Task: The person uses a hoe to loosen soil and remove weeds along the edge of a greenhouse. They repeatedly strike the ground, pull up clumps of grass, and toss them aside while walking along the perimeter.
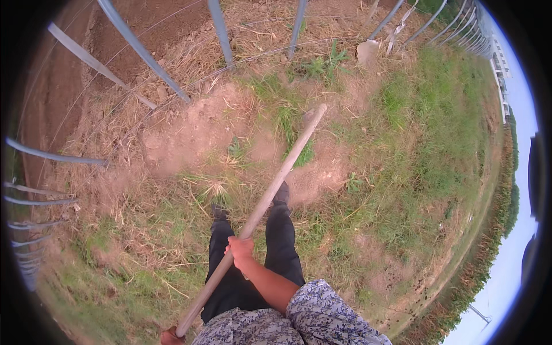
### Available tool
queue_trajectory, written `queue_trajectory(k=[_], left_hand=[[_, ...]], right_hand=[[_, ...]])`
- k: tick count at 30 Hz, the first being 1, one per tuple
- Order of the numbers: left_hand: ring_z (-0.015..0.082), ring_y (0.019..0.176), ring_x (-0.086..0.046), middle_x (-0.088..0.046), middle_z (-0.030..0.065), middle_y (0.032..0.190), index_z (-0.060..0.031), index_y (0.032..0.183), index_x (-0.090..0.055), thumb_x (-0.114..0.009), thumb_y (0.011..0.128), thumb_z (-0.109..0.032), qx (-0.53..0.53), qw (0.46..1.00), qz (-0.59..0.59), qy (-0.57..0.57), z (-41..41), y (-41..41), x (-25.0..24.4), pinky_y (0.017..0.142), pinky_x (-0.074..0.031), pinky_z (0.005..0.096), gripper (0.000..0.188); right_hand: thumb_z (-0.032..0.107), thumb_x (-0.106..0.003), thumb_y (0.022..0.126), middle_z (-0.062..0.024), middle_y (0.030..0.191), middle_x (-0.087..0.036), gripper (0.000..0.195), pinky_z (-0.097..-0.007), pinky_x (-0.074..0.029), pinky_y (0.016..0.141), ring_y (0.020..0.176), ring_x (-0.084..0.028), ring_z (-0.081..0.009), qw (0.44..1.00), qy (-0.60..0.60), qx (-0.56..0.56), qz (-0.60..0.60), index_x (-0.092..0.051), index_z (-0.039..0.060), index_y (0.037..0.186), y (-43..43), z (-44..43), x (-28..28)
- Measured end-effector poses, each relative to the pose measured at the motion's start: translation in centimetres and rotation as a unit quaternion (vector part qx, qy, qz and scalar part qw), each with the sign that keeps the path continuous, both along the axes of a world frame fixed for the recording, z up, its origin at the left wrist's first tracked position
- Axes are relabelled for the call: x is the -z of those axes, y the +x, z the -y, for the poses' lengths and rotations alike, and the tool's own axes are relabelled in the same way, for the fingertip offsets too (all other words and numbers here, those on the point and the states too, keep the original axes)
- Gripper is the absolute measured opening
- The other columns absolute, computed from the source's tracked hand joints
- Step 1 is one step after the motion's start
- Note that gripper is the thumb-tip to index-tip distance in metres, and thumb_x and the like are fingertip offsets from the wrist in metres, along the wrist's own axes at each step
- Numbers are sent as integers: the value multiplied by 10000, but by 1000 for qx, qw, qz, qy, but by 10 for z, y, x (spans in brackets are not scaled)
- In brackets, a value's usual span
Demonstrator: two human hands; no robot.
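Observation:
A long wooden tool handle (276,181) slants from the lower left up to the patchy ground before me. My right hand (241,250) is closed around its lower middle part, in front of my dark trousers. At the handle's near end, my left hand (172,336) grips the wood, partly cut off by the bottom rim of the picture. The far end lies over soil and grass beyond my feet. A small greyish part shows beside that end, but its shape cannot be made out. Under the handle grows a green grass tuft (284,118).
A wire fence with grey posts (222,34) curves around the front and left, with tilled soil (47,112) behind it. A pale flat object (368,51) lies by the fence. Weeds (325,64) grow near the posts. Grass (418,142) spreads to the right, bordered by a crop row (474,258).

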State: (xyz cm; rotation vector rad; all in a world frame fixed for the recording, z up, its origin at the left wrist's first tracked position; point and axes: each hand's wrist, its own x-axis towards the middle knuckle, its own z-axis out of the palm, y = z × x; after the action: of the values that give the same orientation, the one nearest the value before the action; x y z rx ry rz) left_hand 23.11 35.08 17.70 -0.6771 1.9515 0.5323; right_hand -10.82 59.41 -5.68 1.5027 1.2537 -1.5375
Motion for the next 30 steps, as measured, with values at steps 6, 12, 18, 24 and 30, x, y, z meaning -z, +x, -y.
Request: queue_trajectory(k=[6,12,18,24,30], left_hand=[[441,810,-662,-682,237,930,-44,1213,-565,-695,808,-402,45,993,104,8,5,13,15,668,-534,519,556],[401,704,-668,-672,174,730,-119,775,-590,-727,742,-335,20,997,-44,-63,-66,-124,68,636,-532,505,257],[398,709,-669,-673,179,734,-111,796,-592,-736,736,-325,8,998,0,-58,-65,-134,39,638,-538,493,266],[419,972,-639,-639,272,1084,4,1241,-539,-713,795,-332,75,997,-27,20,44,121,-1,809,-522,510,585],[379,722,-678,-684,150,731,-134,826,-618,-744,698,-356,35,997,15,-65,-12,-20,33,686,-549,474,286]], right_hand=[[36,-660,787,-85,605,-548,156,-371,-492,415,445,-548,-196,999,-32,33,29,-520,30,718,-9,-7,-11],[19,-644,791,-62,582,-503,143,-357,-443,398,432,-503,-180,991,35,57,-114,-509,39,749,-142,-58,-14],[-10,-638,792,-66,612,-495,131,-373,-462,415,462,-501,-194,996,55,12,-73,-512,26,788,-132,-49,4],[-3,-665,794,-87,637,-527,154,-419,-508,446,470,-543,-216,995,-60,18,76,-516,16,760,31,13,-28],[10,-657,797,-70,632,-528,141,-400,-485,434,460,-531,-206,998,-15,58,11,-517,28,785,-25,-19,3]])
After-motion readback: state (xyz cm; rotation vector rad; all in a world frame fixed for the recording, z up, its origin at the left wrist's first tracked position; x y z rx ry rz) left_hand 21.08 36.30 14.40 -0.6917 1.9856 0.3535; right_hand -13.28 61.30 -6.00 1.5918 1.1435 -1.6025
